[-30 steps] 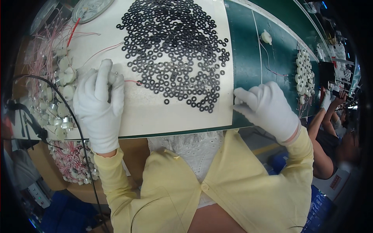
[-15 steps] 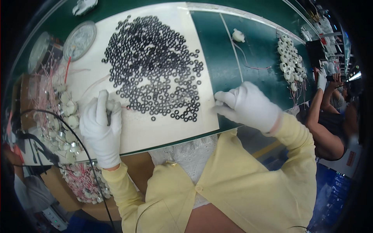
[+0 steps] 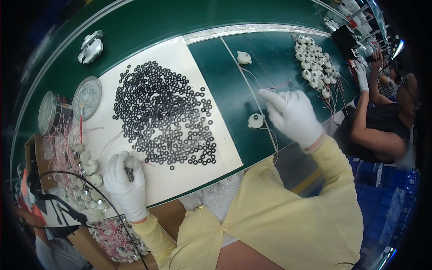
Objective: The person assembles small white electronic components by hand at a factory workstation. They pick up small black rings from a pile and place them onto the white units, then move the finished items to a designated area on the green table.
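Observation:
In the head view, my left hand (image 3: 125, 186), white-gloved, is closed at the front left of the white board (image 3: 202, 173). Between its thumb and fingers sits a small grey part (image 3: 130, 174), mostly hidden. My right hand (image 3: 294, 116), also gloved, hovers over the green mat (image 3: 220, 67) with its index finger stretched out and nothing visible in it. Just left of it lies a round white wired part (image 3: 255, 120) with a dark centre. Another white wired part (image 3: 244, 57) lies farther back. Many black rings (image 3: 162, 101) are spread over the board.
White wired parts (image 3: 310, 63) cluster at the back right; more (image 3: 90, 175) are heaped at the left. A clear tub (image 3: 51, 114) and a round lid (image 3: 87, 98) stand beside the board. A black cable (image 3: 96, 168) crosses near my left hand. Another person (image 3: 378, 121) works at the right.
My right hand has moved off the board's edge and its fingers have opened out. A white wired part now shows on the mat beside it. The whole view has shifted.

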Motion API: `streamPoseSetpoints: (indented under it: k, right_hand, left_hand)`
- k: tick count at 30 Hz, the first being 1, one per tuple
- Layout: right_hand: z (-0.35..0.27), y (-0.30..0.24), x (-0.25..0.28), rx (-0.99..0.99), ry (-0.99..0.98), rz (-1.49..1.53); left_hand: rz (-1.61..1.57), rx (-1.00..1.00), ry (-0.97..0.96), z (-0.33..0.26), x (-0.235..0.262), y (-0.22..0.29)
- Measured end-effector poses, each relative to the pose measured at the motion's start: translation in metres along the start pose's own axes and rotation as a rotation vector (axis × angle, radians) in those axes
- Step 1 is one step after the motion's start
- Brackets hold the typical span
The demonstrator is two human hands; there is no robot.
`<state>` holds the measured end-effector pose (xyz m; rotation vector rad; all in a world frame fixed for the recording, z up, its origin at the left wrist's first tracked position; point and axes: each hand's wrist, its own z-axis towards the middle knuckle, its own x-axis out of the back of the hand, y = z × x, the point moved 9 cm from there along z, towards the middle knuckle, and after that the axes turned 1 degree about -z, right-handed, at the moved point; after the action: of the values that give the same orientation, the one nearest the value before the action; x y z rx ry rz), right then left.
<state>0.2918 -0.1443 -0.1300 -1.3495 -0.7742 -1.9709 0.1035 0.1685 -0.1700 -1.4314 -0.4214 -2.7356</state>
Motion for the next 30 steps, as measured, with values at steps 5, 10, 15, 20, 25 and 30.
streamPoseSetpoints:
  k: [5, 10, 15, 20, 25, 30]
  right_hand:
    - [0.006, -0.01, 0.001, -0.019, -0.008, 0.184]
    - [0.01, 0.007, -0.001, -0.022, 0.057, 0.336]
    - [0.002, -0.017, -0.011, -0.001, -0.084, 0.185]
    - [0.021, 0.015, -0.009, -0.06, 0.127, -0.052]
    - [0.072, 0.06, -0.016, -0.158, 0.193, 0.238]
    - [0.102, 0.09, -0.092, -0.466, -0.211, 0.622]
  left_hand:
    - [-0.044, 0.02, -0.011, -0.001, -0.001, -0.005]
    - [-0.05, 0.064, -0.037, -0.002, -0.004, -0.009]
    - [-0.06, 0.052, -0.035, -0.002, -0.004, -0.006]
    - [-0.044, 0.009, -0.014, 0.0, -0.001, 0.001]
    - [-0.05, 0.011, -0.012, 0.001, 0.004, 0.0]
    - [-0.091, -0.022, 0.003, 0.002, 0.005, 0.002]
